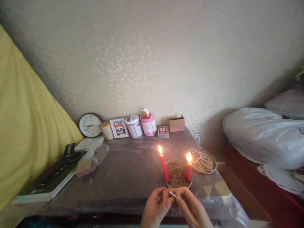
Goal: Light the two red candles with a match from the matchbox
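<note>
My left hand (156, 205) grips a small brown matchbox (167, 195) at the near edge of the table. Between the fingertips of my right hand (190, 204) is a match (172, 193), a white stick whose red head lies against or just in front of the box. Just beyond my hands, a round dish (177, 172) of brown grains holds two lit red candles. The left candle (164, 167) is taller and leans a little; the right candle (189, 171) is shorter. A plate of matchsticks (203, 161) sits behind and to the right.
Along the wall stand a clock (89, 125), a panda picture frame (119, 128), two tins, a lucky cat figurine (145, 112), a card box (163, 132) and a small carton (177, 124). A green book (51, 179) lies left, near a yellow curtain (26, 120). White bags (261, 136) are piled at right.
</note>
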The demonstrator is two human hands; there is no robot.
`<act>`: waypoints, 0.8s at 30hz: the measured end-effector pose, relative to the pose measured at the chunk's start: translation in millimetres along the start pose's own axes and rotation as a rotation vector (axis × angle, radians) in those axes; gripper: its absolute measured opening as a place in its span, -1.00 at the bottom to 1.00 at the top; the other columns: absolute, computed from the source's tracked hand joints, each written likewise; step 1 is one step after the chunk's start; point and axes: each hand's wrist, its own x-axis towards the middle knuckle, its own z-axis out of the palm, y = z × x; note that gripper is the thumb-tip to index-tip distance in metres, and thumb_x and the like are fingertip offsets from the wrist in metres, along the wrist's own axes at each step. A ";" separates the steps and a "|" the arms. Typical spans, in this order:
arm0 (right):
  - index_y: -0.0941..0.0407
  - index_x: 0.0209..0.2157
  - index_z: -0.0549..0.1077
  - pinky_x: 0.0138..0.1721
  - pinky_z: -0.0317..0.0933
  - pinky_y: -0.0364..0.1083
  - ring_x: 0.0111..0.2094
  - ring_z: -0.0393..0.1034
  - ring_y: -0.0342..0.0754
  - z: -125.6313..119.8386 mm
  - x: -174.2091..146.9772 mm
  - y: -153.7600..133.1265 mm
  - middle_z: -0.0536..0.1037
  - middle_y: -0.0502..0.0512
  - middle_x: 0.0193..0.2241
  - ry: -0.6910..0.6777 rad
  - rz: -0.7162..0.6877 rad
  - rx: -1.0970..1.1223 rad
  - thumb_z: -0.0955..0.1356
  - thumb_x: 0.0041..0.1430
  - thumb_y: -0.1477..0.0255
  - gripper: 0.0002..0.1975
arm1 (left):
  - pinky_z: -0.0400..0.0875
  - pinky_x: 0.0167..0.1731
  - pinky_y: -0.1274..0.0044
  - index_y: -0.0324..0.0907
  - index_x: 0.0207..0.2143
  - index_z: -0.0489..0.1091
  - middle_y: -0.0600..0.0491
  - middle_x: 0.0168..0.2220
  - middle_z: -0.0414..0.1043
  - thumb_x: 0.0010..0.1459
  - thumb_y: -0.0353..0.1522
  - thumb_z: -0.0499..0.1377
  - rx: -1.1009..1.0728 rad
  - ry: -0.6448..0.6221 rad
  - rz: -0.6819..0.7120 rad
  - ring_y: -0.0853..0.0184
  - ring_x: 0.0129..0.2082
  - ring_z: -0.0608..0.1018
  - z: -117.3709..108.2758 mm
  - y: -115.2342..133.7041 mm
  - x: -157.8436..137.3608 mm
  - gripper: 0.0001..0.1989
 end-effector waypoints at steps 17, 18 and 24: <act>0.11 -0.51 0.43 -0.42 0.28 -0.11 -0.50 0.38 -0.04 -11.1 4.1 4.6 0.47 0.01 -0.56 0.232 0.174 0.084 0.45 -0.04 0.07 -0.63 | 0.34 -0.48 0.52 -0.30 -0.29 0.58 -0.05 -0.41 0.54 -0.23 -0.06 0.39 -0.600 -0.219 -0.127 0.33 -0.45 0.47 11.2 61.0 -19.6 -0.46; 0.11 -0.52 0.43 -0.43 0.28 -0.11 -0.51 0.38 -0.04 -10.4 3.6 4.8 0.46 0.00 -0.58 0.234 0.179 0.061 0.45 -0.05 0.06 -0.62 | 0.34 -0.48 0.51 -0.29 -0.29 0.58 -0.05 -0.41 0.54 -0.23 -0.06 0.39 -0.614 -0.234 -0.124 0.32 -0.46 0.47 11.4 63.4 -20.3 -0.46; 0.10 -0.50 0.41 -0.48 0.26 -0.11 -0.57 0.37 -0.06 -5.3 0.4 6.3 0.46 -0.01 -0.60 0.261 0.174 0.036 0.43 -0.08 0.00 -0.57 | 0.40 -0.44 0.50 -0.31 -0.26 0.57 -0.09 -0.34 0.58 -0.21 -0.05 0.38 -0.668 -0.285 -0.137 0.29 -0.41 0.51 -2.3 68.3 -13.9 -0.44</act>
